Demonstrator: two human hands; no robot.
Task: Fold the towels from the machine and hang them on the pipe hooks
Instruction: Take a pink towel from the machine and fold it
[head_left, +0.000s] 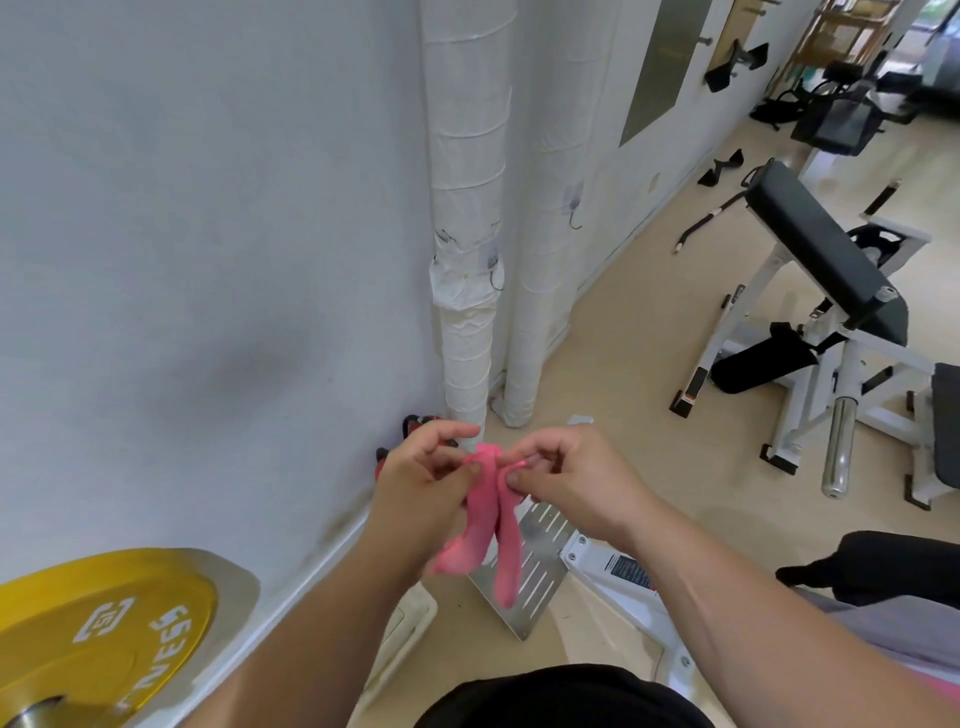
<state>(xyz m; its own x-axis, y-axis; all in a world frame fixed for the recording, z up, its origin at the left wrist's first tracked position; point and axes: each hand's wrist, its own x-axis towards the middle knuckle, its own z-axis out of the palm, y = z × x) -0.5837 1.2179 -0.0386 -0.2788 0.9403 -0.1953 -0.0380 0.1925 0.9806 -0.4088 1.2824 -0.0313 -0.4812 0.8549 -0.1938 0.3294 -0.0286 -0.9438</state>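
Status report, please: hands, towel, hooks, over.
Left hand and right hand both pinch the pink towel at its top, ends hanging. Pipe hooks bare, towel not yet hung. Nothing between towel and hooks.

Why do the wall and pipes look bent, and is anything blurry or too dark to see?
Head view: the wide-angle lens bows the wrapped pipes and the wall; light is soft and even, without hard shadows, brightest far top right; the pink towel, pinched by left hand and right hand, looks smeared at its lower ends.
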